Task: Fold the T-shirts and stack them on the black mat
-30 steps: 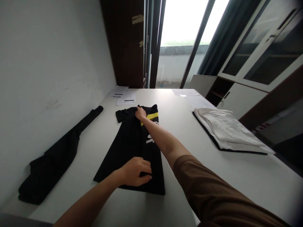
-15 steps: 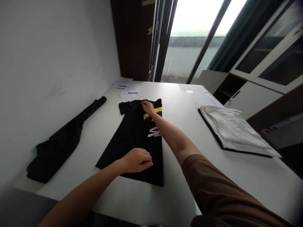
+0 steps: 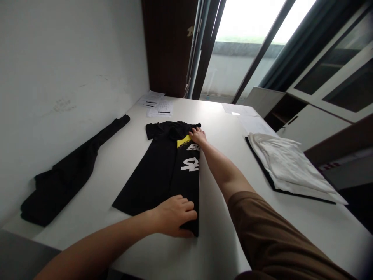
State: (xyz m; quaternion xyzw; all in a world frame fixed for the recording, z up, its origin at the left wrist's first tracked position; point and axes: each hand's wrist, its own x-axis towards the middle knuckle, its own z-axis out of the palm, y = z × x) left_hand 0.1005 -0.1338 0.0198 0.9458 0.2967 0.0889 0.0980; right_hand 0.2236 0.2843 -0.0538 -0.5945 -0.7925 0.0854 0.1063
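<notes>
A black T-shirt [image 3: 151, 167] with a yellow band and white lettering lies partly folded on the white table [image 3: 224, 155], its one visible sleeve pointing left. My right hand [image 3: 198, 136] rests on the upper right of the shirt, by the yellow band near the collar, fingers spread and open. Over the shirt's bottom right corner lies my left hand [image 3: 176, 216], fingers apart and slightly curved on the cloth. Its thumb is near the hem. The left hand covers part of the hem.
To the left, a dark folded garment [image 3: 70, 171] lies along the wall. On the right sits a stack of white garments [image 3: 285, 163] with a black one beneath. Paper sheets [image 3: 157, 105] lie at the far left, and others [image 3: 250, 116] at the far right.
My right hand has moved right, from the shirt's middle to its right edge, and its fingers have spread. My left hand has lowered onto the bottom right corner and opened. More lettering shows.
</notes>
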